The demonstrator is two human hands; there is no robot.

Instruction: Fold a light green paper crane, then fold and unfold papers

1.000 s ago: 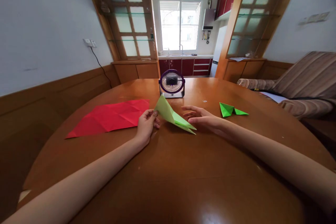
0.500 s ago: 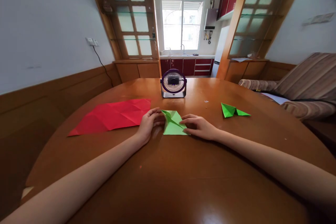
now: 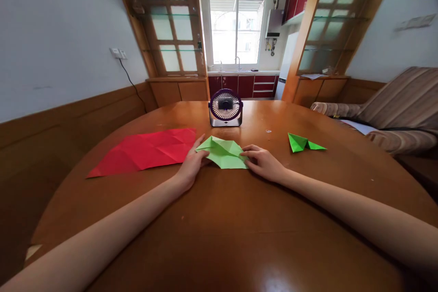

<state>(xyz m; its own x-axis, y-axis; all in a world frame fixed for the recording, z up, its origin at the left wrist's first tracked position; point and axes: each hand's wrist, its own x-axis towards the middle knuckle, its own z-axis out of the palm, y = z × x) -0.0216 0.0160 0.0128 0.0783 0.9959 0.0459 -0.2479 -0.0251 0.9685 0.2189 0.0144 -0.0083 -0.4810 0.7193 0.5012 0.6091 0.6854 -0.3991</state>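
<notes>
A sheet of light green folding paper point(image 3: 226, 155), creased and partly opened out, lies between my two hands on the brown table point(image 3: 219, 219). My left hand point(image 3: 193, 162) pinches its left corner, thumb on top and fingers beneath. At the right edge, the thumb and fingers of my right hand point(image 3: 263, 161) grip the paper. Left of my left hand rests a large creased sheet of red paper point(image 3: 147, 149). A folded piece of brighter green paper point(image 3: 299, 143) sits apart, to the right beyond my right hand.
A small purple desk fan point(image 3: 226, 106) stands on the table straight ahead, behind the green paper. A striped armchair point(image 3: 400, 105) is by the table's right side. Beyond the table's far end are wooden cabinets point(image 3: 174, 90).
The green paper's left part has opened outward to the left, making it wider and flatter. My left thumb now lies over its left corner; my right hand has shifted slightly right.
</notes>
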